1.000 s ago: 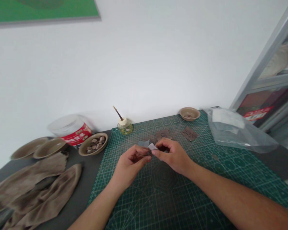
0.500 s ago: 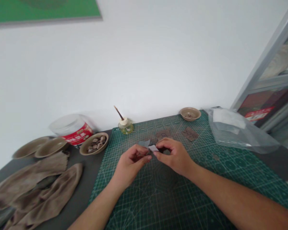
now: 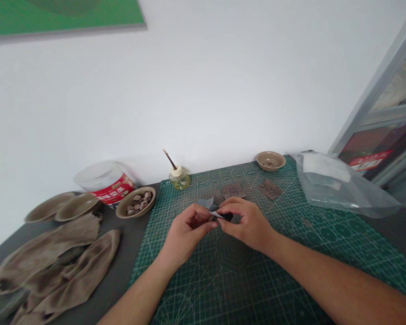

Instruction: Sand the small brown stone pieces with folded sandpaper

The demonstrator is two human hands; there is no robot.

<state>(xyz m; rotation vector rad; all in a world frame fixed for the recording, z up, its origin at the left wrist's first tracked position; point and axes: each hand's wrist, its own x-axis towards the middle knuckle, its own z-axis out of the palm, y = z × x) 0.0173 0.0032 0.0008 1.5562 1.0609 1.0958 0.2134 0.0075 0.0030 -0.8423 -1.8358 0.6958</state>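
Observation:
Over the green cutting mat [image 3: 186,289], my two hands meet with fingertips close together. My right hand [image 3: 245,222] pinches a small folded piece of sandpaper [image 3: 217,214], pale on one face and dark on the other. My left hand [image 3: 186,232] is closed at the fingertips against the near end of that piece; what it grips there is too small and hidden to name. Just behind the fingers lies a grey sheet piece [image 3: 205,202]. Two brown squares with handwritten marks, one a left square [image 3: 232,190] and one a right square [image 3: 269,189], lie farther back.
At the left are a bowl of small brownish lumps [image 3: 135,203], a red-labelled plastic tub [image 3: 104,180], shallow dishes [image 3: 77,206] and a crumpled brown cloth [image 3: 64,266]. A jar with a brush [image 3: 179,179], a small bowl [image 3: 270,161] and a clear plastic bag [image 3: 345,189] stand behind.
The sandpaper has turned between my fingers, so its pale face shows narrower and more of its dark side appears. Both hands stay in nearly the same place; the view has shifted slightly.

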